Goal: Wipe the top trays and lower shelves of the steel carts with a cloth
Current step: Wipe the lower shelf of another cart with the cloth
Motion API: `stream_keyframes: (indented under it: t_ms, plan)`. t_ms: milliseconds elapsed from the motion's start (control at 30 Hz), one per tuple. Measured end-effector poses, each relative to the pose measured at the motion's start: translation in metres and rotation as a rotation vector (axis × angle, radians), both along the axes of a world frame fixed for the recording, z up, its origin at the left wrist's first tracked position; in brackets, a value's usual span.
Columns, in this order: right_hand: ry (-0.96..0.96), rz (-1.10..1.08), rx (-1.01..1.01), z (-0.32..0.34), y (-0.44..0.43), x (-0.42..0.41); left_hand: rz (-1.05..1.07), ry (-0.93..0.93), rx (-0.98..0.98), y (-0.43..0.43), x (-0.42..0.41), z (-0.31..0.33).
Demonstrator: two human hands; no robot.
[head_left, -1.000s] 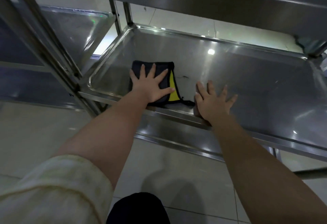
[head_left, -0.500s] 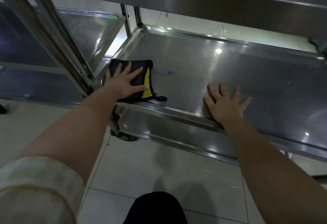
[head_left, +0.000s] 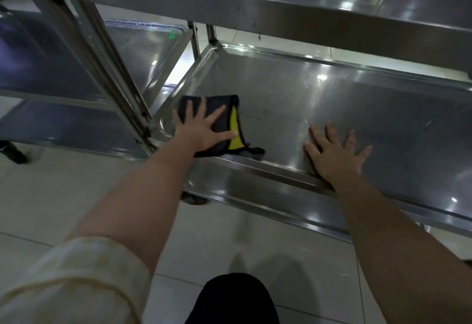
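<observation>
Your left hand presses the dark-and-yellow cloth flat, fingers spread, at the lower shelf's near-left corner. Your right hand rests bare beside it, fingers splayed.

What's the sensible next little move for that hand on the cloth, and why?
Probably slide the cloth rightward across the lower shelf: the left hand presses it flat in the near-left corner, and bare steel stretches right, where the right hand rests.

Glossy brushed-steel lower shelf, soft matt dark cloth, glossy pale floor tiles.
</observation>
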State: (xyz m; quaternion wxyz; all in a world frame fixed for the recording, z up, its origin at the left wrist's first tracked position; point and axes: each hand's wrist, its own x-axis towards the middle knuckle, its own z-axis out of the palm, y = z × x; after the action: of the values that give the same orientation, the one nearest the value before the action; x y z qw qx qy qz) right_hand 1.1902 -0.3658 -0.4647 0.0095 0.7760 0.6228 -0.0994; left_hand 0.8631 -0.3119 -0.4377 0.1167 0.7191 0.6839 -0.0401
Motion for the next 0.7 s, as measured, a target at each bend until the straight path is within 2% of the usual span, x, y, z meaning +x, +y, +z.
stream_keyframes:
  t_ms: [100, 200, 367, 433, 567, 700]
  plan:
    - [-0.005, 0.003, 0.004, 0.001, 0.000, 0.000, 0.107, 0.030, -0.064, 0.006, -0.038, 0.002]
    - [-0.037, -0.003, 0.004, 0.002, -0.003, -0.004, 0.106, 0.041, -0.060, 0.008, -0.005, -0.002]
    - [-0.036, -0.002, -0.020, 0.006, -0.004, -0.005, -0.173, 0.011, -0.003, -0.011, 0.124, -0.007]
    - [-0.031, 0.004, -0.020, 0.007, -0.005, -0.002, -0.214, -0.011, -0.003, -0.014, 0.137, -0.009]
    - [-0.002, 0.011, 0.004, 0.008, -0.004, 0.000, -0.125, -0.041, 0.072, 0.002, 0.054, -0.009]
    - [-0.015, 0.005, 0.014, 0.006, -0.003, -0.004, 0.076, 0.009, -0.018, 0.011, -0.039, 0.003]
